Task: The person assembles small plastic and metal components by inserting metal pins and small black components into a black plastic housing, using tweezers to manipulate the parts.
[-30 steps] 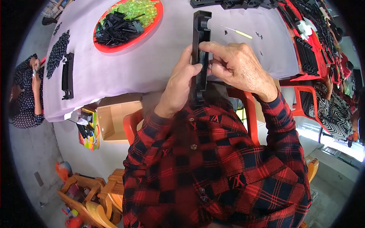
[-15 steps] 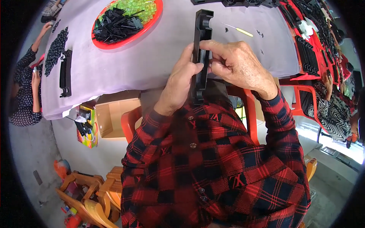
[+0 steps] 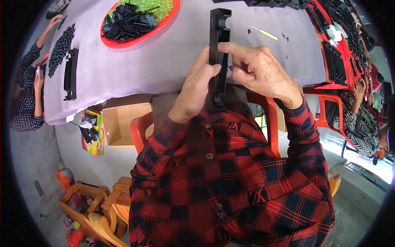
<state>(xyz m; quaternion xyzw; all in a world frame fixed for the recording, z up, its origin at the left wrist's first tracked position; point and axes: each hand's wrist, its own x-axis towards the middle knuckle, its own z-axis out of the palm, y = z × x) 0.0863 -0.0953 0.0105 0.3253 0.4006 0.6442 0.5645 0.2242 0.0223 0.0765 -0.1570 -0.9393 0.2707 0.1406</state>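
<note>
Upright in front of my chest stands a long black plastic rail (image 3: pixel 214 35) with notched, rounded cut-outs along one side. My left hand (image 3: pixel 192 90) is closed around its left side, the thumb lying across the front and the fingers hidden behind. From the right, my right hand (image 3: pixel 265 70) reaches in with the index fingertip pressed on the rail's inner part at mid-height. Its thumb and other fingers are curled in beside the rail; whether a small part is between them cannot be made out.
A red tray (image 3: pixel 119 45) holds loose black parts (image 3: pixel 129 24) and yellow-green pieces. Right of the rail lie a yellow-handled pick tool (image 3: pixel 268 34) and black scraps (image 3: pixel 284 37). Another rail (image 3: pixel 70 76) and small black parts (image 3: pixel 61 47) lie left. Stacked rails (image 3: pixel 335 64) and co-workers flank the table.
The right thumb and curled fingers have drawn slightly away from the rail, while the index fingertip stays on it. The left hand keeps its hold. The whole view has shifted a little.
</note>
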